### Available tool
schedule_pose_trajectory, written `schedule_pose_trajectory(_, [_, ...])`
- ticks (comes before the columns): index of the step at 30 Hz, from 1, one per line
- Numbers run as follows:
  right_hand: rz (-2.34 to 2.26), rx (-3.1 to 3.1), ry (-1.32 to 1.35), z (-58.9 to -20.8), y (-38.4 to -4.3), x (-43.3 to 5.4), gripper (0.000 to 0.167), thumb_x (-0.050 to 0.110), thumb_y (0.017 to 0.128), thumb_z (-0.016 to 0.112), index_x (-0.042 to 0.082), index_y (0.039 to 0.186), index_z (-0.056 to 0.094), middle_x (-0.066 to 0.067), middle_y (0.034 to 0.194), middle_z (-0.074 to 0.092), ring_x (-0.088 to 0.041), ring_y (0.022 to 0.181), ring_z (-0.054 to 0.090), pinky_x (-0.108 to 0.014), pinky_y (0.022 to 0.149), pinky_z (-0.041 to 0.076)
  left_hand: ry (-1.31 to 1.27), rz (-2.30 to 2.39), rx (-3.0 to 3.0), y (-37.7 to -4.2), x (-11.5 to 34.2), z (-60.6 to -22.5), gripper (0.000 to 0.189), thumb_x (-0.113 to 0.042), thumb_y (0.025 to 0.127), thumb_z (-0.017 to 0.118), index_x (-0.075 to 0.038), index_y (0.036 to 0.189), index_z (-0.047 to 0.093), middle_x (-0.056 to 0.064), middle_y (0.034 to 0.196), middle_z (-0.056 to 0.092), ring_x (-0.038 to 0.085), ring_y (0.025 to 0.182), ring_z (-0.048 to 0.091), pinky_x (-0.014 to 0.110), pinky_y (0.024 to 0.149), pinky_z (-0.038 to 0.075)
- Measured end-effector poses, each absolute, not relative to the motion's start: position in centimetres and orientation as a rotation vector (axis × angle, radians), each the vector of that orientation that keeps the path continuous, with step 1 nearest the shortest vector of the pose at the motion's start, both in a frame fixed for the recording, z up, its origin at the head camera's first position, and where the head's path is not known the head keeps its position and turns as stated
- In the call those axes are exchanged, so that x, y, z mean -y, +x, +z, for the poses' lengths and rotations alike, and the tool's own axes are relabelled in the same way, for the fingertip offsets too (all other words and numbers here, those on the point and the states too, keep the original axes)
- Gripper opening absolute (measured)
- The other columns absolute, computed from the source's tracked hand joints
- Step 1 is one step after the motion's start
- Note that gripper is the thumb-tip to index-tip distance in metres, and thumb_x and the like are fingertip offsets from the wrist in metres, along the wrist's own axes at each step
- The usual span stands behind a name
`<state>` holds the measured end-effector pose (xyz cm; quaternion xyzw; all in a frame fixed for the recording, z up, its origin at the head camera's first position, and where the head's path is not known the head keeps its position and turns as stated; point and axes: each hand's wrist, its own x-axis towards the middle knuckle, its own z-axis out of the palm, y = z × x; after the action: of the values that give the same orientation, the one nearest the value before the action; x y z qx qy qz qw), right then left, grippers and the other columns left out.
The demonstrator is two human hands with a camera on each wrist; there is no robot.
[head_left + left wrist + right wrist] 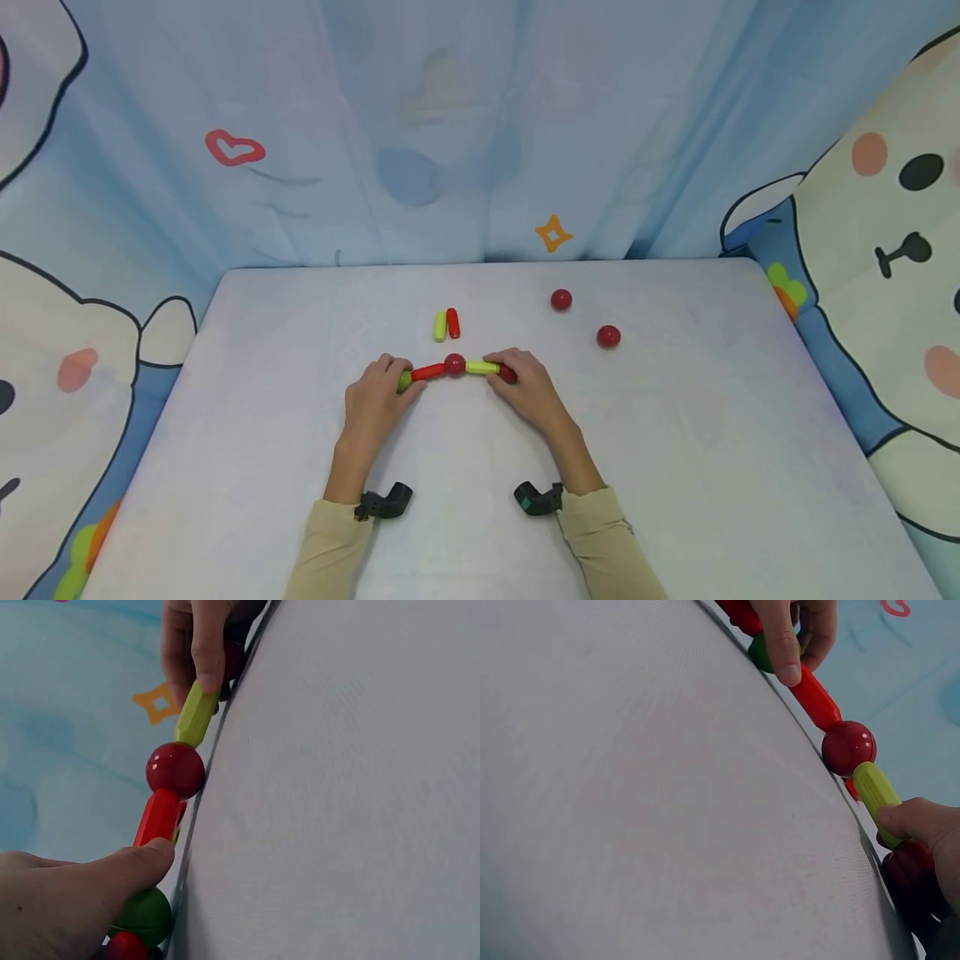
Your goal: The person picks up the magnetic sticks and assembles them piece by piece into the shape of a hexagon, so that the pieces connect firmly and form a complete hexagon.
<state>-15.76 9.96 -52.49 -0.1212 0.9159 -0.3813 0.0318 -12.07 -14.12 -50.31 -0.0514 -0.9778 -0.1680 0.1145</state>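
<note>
A chain of toy rods and balls stretches between both hands over the table. At its middle is a glossy red ball (454, 364). A red rod (158, 817) joins it on the left and a yellow-green rod (876, 789) on the right. My left hand (372, 405) pinches the red rod at its outer end, beside a green ball (144, 916). The yellow-green rod's outer end is in the grip of my right hand (531, 393), next to a dark red ball (913, 868) partly hidden by the fingers. More red shows past the green ball.
Behind the chain, a loose yellow-green rod (439, 326) and a loose red rod (453, 323) lie side by side. Two red balls, one farther back (561, 300) and one nearer (608, 337), rest at the right on the white table (675, 467). A printed blue curtain (465, 167) hangs behind.
</note>
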Motion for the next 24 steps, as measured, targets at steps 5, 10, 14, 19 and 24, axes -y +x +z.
schedule_pose_trajectory(5, [-1.163, -2.831, -0.374, -52.7, -16.0, -9.9, 0.032, 0.022, 0.092, 0.066, 0.015, 0.123, 0.064, -0.006, 0.123, 0.064, -0.023, 0.112, 0.056, -0.042, 0.098, 0.051, -0.08, -0.493, 2.938, -11.8, 13.4, -49.6, 0.028, -0.034, 0.083, 0.076, -0.013, 0.1, 0.069, 0.003, 0.083, 0.059, 0.014, 0.065, 0.048, 0.02, 0.051, 0.034])
schedule_pose_trajectory(10, [-1.174, -2.825, -0.403, -52.5, -16.1, -9.7, 0.031, 0.021, 0.092, 0.066, 0.015, 0.123, 0.064, -0.006, 0.124, 0.063, -0.023, 0.114, 0.056, -0.042, 0.1, 0.05, -0.05, -0.463, 3.039, -11.5, 12.9, -48.7, 0.03, -0.035, 0.083, 0.076, -0.011, 0.098, 0.068, 0.003, 0.077, 0.057, 0.014, 0.058, 0.046, 0.022, 0.052, 0.037])
schedule_pose_trajectory(14, [-1.212, -2.797, -0.443, -52.4, -16.0, -9.7, 0.032, 0.021, 0.093, 0.065, 0.014, 0.124, 0.064, -0.007, 0.129, 0.06, -0.025, 0.121, 0.055, -0.043, 0.103, 0.048, -0.021, -0.454, 3.131, -11.0, 12.7, -47.8, 0.03, -0.035, 0.082, 0.077, -0.009, 0.096, 0.068, 0.004, 0.074, 0.058, 0.014, 0.056, 0.047, 0.024, 0.053, 0.041])
schedule_pose_trajectory(19, [-1.259, -2.784, -0.419, -52.4, -15.9, -9.8, 0.037, 0.019, 0.091, 0.067, 0.014, 0.128, 0.06, -0.007, 0.133, 0.058, -0.025, 0.127, 0.053, -0.043, 0.106, 0.046, 0.04, -0.479, 3.217, -10.7, 12.7, -46.9, 0.031, -0.035, 0.082, 0.076, -0.008, 0.094, 0.067, 0.004, 0.071, 0.058, 0.016, 0.057, 0.048, 0.026, 0.055, 0.042])
schedule_pose_trajectory(24, [-1.283, -2.748, -0.439, -52.6, -15.8, -9.8, 0.043, 0.016, 0.091, 0.066, 0.013, 0.133, 0.055, -0.007, 0.136, 0.057, -0.024, 0.131, 0.051, -0.042, 0.109, 0.043, 0.085, -0.473, 3.294, -10.6, 12.8, -46.7, 0.03, -0.034, 0.082, 0.075, -0.007, 0.092, 0.066, 0.004, 0.067, 0.056, 0.017, 0.055, 0.048, 0.024, 0.051, 0.038])
